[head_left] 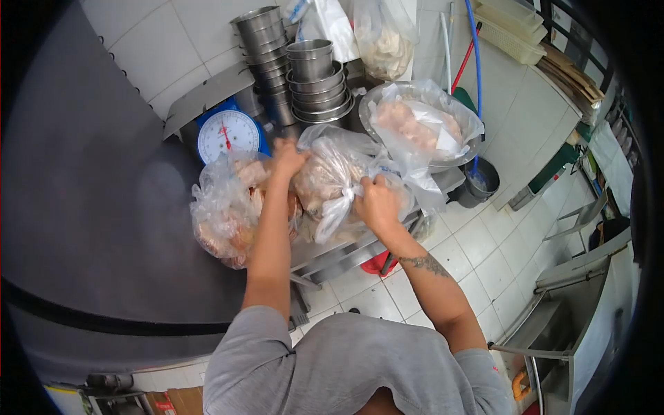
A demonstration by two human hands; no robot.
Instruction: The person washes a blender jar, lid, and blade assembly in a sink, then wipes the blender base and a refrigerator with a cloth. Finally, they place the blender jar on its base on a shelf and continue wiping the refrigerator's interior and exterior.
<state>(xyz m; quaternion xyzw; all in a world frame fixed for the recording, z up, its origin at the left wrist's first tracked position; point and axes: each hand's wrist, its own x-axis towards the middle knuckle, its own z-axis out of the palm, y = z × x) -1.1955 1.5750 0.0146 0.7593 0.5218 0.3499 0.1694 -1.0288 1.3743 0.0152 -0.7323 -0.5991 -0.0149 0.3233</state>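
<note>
A knotted clear plastic bag (321, 166) with pale contents lies on the steel table in the middle. My right hand (379, 204) is closed on the bag's right side, beside its twisted knot. At the bag's upper left is my left hand (289, 158), its fingertips blurred, so its hold cannot be made out. Left of my left forearm sits another clear bag (232, 207) with pink and orange pieces. Behind that bag stands a blue dial scale (228, 137). To the right, a metal bowl (453, 162) holds pale pink pieces in plastic.
Stacked metal pots (318, 86) stand at the back against the tiled wall. A filled bag (384, 48) hangs there. A dark bucket (478, 181) with a blue hose is at the right. A red object (379, 263) shows below the table's edge (332, 257).
</note>
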